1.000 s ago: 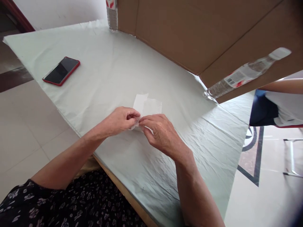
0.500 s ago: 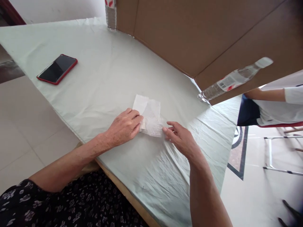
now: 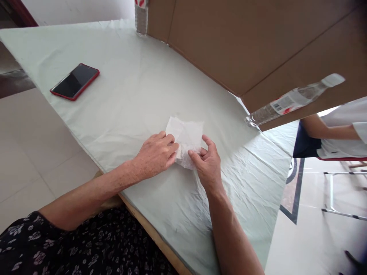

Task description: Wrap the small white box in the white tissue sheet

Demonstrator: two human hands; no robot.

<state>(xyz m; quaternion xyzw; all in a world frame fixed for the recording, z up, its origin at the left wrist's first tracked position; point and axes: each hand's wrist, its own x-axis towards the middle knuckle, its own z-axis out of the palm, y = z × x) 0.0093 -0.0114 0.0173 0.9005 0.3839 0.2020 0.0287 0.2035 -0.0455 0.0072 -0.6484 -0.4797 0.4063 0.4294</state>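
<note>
A small, thin white sheet (image 3: 187, 131), partly see-through and crumpled along its lower part, lies on the cloth-covered table. Whether it is tissue or plastic I cannot tell. My left hand (image 3: 157, 154) has its fingers curled closed on the sheet's left edge, beside a small pale beige bit. At the lower right, my right hand (image 3: 208, 162) pinches the crumpled part, thumb on top and index finger extended at the right edge. The undersides of both grips are hidden.
A phone in a red case (image 3: 75, 81) lies at the left. Tall brown cardboard (image 3: 229, 42) stands across the back right, with a clear bottle (image 3: 295, 100) against it and another bottle (image 3: 141, 19) at its far end. Beyond sits a person in a white top (image 3: 341, 133).
My right hand has moved left and up onto the sheet, closing thumb and fingers on its right side. The upper part of the sheet looks more spread. The left hand keeps its hold.
</note>
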